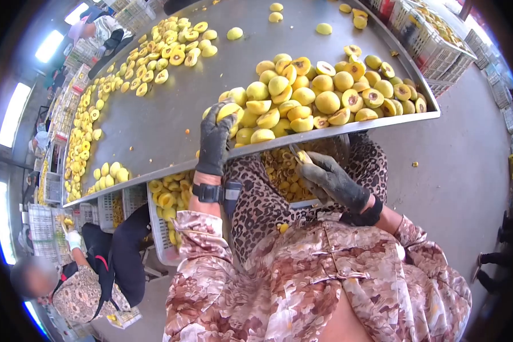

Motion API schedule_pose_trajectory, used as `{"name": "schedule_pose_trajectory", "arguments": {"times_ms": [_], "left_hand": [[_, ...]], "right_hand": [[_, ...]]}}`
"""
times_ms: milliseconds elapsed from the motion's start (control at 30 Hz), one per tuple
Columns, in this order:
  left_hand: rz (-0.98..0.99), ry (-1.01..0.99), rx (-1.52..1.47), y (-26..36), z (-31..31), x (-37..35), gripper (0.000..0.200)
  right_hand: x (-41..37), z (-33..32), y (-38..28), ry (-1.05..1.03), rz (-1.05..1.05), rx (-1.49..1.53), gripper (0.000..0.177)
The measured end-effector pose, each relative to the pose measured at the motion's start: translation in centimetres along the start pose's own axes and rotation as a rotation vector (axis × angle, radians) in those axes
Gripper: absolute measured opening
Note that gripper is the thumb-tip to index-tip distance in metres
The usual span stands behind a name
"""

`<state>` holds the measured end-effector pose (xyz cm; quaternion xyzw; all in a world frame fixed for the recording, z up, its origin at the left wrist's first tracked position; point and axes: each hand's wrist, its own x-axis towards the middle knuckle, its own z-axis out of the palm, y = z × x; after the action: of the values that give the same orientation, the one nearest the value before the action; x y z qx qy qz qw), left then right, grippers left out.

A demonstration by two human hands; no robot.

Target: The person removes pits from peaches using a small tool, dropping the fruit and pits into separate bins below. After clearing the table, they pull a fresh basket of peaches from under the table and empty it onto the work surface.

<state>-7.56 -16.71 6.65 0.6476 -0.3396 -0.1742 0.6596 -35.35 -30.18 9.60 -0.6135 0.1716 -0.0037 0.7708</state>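
My left hand (214, 142), in a dark glove, is at the near edge of the metal table. Its fingers are closed on a yellow peach half (229, 110), beside the heap of peaches (302, 94). My right hand (335, 181), gloved too, is just below the table edge, over my lap. It grips a small slim metal tool (294, 149), whose exact kind I cannot make out. A yellowish piece shows by its fingertips. Under that hand, a container holds many yellow-brown fruit pieces (285, 175).
The metal table (171, 125) has a raised rim and more peach halves (174, 48) at its far side. A crate of peach halves (164, 242) stands below, left. Stacked crates (424, 43) are at back right. A gloved co-worker (74, 239) sits at left.
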Motion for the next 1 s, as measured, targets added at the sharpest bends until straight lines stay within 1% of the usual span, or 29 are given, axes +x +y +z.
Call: {"name": "schedule_pose_trajectory", "arguments": {"times_ms": [33,67,100,200,267,300,400,433,467,500,533,567,667,700,767,800,833,933,967,1000], "left_hand": [[-0.031,-0.038,-0.154,3.5,1.7,-2.3,0.032],[-0.055,-0.076,-0.310,5.7,3.3,-4.1,0.033],[-0.074,-0.045,-0.458,6.6,4.4,-5.8,0.034],[-0.200,0.037,-0.771,6.2,7.0,-7.7,0.041],[-0.284,0.074,-1.002,6.4,8.5,-8.6,0.045],[-0.284,0.108,-0.978,5.9,9.1,-8.5,0.054],[-0.325,0.120,-0.896,6.4,10.2,-8.6,0.055],[-0.207,0.061,-0.568,6.6,10.5,-9.0,0.055],[-0.087,0.045,-0.241,6.7,10.7,-9.3,0.054],[-0.075,0.013,-0.198,7.5,11.1,-9.6,0.054],[-0.234,0.028,-0.503,7.4,11.8,-9.5,0.052],[-0.393,0.094,-0.809,7.4,12.4,-9.4,0.050],[-0.333,0.003,-0.868,6.6,14.1,-10.2,0.050],[-0.392,0.016,-0.972,6.1,14.2,-10.2,0.052],[-0.332,0.000,-0.805,5.6,13.6,-10.3,0.053],[-0.356,0.045,-0.841,5.9,13.6,-10.1,0.053],[-0.379,0.092,-0.877,6.2,13.5,-10.0,0.053],[-0.292,-0.034,-0.820,5.5,12.8,-10.0,0.052],[-0.335,-0.011,-0.913,5.4,13.1,-10.1,0.051],[-0.358,0.015,-0.920,5.7,13.5,-10.1,0.050]], "right_hand": [[0.5,0.4,-0.4,-0.021,0.059,0.035,0.029],[1.3,1.0,-0.2,-0.016,-0.026,-0.011,0.028],[2.1,1.6,0.3,-0.006,-0.113,-0.059,0.027],[3.7,2.7,0.8,0.067,-0.310,-0.116,0.024],[4.4,2.8,2.0,0.139,-0.480,-0.147,0.024],[3.9,2.7,1.5,0.171,-0.454,-0.187,0.022],[2.8,1.7,1.3,0.253,-0.629,-0.376,0.021],[2.2,2.1,0.7,0.334,-0.570,-0.281,0.024],[1.6,2.0,0.0,0.373,-0.640,-0.344,0.026],[1.1,1.9,-0.7,0.410,-0.708,-0.408,0.029],[0.8,1.7,-1.0,0.445,-0.773,-0.472,0.032],[2.2,1.3,-0.3,0.557,-0.884,-0.546,0.031],[2.4,-0.7,0.5,0.438,-0.835,-1.006,0.026],[2.6,-0.8,1.0,0.409,-0.865,-1.079,0.023],[2.1,-0.4,2.1,0.375,-0.856,-0.845,0.022],[1.6,-0.1,2.4,0.356,-0.850,-0.730,0.022],[0.8,0.4,2.3,0.337,-0.754,-0.528,0.026],[-0.5,-0.7,1.9,0.216,-0.448,-0.442,0.032],[-0.9,-0.8,1.5,0.225,-0.445,-0.431,0.031],[-0.7,-0.7,1.6,0.243,-0.480,-0.385,0.031]]}}
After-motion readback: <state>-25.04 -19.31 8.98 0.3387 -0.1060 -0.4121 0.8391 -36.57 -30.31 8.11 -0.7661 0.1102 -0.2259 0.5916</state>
